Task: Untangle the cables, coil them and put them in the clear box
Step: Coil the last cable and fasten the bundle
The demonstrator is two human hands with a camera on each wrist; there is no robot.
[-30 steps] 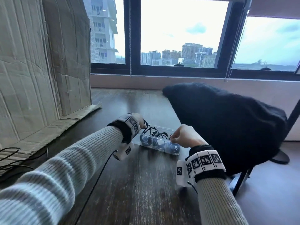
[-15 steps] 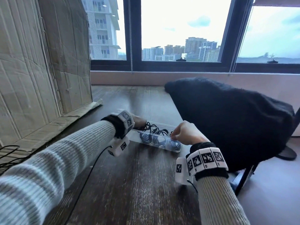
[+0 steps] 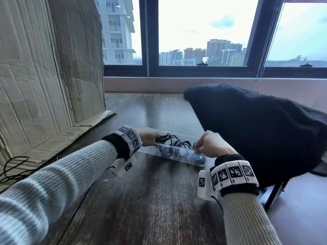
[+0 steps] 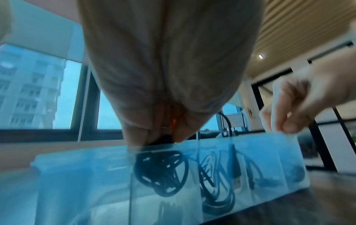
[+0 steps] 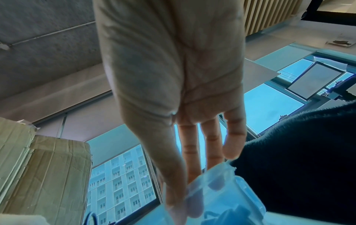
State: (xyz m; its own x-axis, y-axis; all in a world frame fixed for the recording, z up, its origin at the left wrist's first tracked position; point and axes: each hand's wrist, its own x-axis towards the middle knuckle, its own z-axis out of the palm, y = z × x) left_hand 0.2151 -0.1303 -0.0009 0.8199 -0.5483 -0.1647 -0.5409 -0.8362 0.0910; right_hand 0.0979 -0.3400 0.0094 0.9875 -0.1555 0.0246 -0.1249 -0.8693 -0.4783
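Nearest the camera, two ribbed grey knit sleeves reach forward over the dark wood-grain surface (image 3: 145, 200), each wrist wrapped in a black band set with white marker tiles. Beyond them the long clear plastic box with compartments (image 3: 180, 159) lies on the surface, running from the left hand (image 3: 147, 137) to the right hand (image 3: 209, 145). The right hand is at the box's right end, its thumb and fingertips (image 4: 289, 127) pinching the top edge of the near wall; in the right wrist view the fingers run straight down to the rim of the box (image 5: 231, 197), thumb on one side and fingers on the other. The left hand is at the left part of the box, thumb and fingers pressed together on the top of a coiled black cable (image 4: 161, 164) that stands in one compartment, partly above the rim. More coiled black cables (image 3: 178, 147) sit in the neighbouring compartments to its right, one with a plug end hanging down; the head view shows loops of them rising over the rim.

To the left, a loose thin black wire (image 3: 14, 167) lies on flattened brown cardboard (image 3: 53, 142), and taller cardboard sheets (image 3: 44, 59) stand behind it. To the right, a black fleecy cloth (image 3: 256, 129) drapes over a chair beside the surface. Farthest off, a dark-framed window (image 3: 200, 69) looks onto high-rise buildings.
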